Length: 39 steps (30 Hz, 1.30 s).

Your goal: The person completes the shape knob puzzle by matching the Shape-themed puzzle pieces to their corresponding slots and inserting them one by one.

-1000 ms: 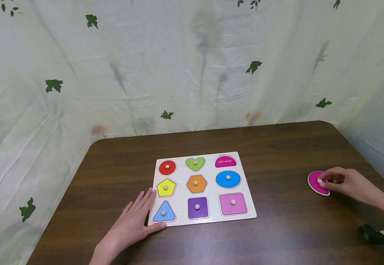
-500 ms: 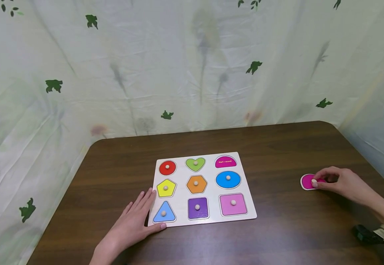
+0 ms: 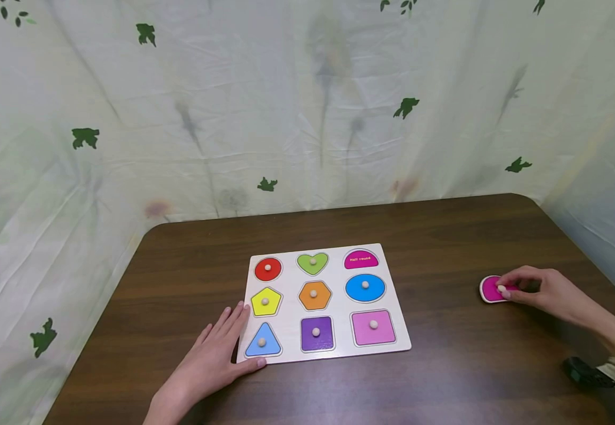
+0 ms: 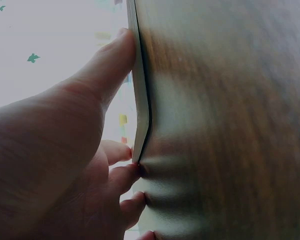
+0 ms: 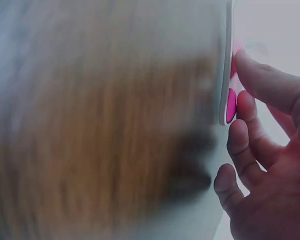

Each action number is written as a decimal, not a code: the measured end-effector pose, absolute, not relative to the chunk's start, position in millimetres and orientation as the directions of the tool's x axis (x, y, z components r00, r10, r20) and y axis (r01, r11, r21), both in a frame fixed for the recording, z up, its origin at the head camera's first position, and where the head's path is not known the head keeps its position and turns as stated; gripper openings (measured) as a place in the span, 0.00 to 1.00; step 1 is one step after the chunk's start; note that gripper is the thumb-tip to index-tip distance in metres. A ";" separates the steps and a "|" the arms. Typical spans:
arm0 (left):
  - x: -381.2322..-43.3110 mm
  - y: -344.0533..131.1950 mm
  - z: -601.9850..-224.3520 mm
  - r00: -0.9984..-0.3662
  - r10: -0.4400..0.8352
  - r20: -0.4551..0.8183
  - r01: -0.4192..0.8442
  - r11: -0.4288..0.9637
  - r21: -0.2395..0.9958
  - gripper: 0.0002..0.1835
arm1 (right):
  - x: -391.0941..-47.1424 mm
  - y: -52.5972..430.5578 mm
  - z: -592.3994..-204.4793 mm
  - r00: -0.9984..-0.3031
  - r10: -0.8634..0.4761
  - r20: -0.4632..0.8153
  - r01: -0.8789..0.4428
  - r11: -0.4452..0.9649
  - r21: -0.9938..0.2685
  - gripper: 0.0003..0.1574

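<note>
My right hand [image 3: 549,295] pinches the light round knob of a magenta puzzle piece with a white rim [image 3: 490,290], on the right of the table. Fingers partly cover the piece; in the right wrist view it appears edge-on, above the tabletop. At the centre lies a white shape puzzle board [image 3: 291,316]. My left hand [image 3: 209,351] rests at its lower left corner, fingers extended along the left side and thumb at the near edge. The board's top right recess [image 3: 360,260] is magenta, shows the words "Half round" and has no knob piece in it.
Knobbed pieces fill the other places, among them a red circle [image 3: 268,269], a green heart [image 3: 313,263], a blue oval [image 3: 365,288] and a pink rectangle [image 3: 373,327]. The brown wooden table [image 3: 445,236] meets a leaf-patterned white curtain [image 3: 297,118] at its back.
The right hand has shifted left with the magenta piece, whose visible outline has turned and looks flatter. The left hand and the board stay where they were.
</note>
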State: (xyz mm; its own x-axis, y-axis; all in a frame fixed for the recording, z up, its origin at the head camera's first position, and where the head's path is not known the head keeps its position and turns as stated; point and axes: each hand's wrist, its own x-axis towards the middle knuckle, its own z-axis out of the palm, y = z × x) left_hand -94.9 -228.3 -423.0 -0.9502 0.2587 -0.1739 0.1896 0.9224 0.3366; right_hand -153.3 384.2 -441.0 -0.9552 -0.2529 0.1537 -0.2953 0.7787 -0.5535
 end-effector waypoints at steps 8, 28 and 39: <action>-95.6 -228.9 -422.8 -0.948 0.258 -0.184 0.185 0.923 0.339 0.60 | -157.2 371.0 -439.4 -0.937 -0.264 0.228 -0.348 0.759 -0.550 0.13; -95.9 -228.3 -423.0 -0.952 0.256 -0.169 0.189 0.924 0.332 0.60 | -170.9 327.1 -430.7 -0.938 -0.246 0.243 -0.342 0.761 -0.551 0.13; -95.9 -227.6 -424.2 -0.952 0.241 -0.188 0.171 0.930 0.327 0.60 | -179.1 299.2 -427.1 -0.930 -0.253 0.268 -0.364 0.745 -0.559 0.11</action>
State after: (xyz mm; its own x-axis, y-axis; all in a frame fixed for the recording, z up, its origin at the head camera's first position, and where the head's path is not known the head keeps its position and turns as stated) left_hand -95.9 -227.6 -424.2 -0.9520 0.2412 -0.1883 0.1709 0.9296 0.3266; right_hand -179.1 299.2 -427.1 -0.9296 -0.2531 0.2678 -0.3640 0.7447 -0.5594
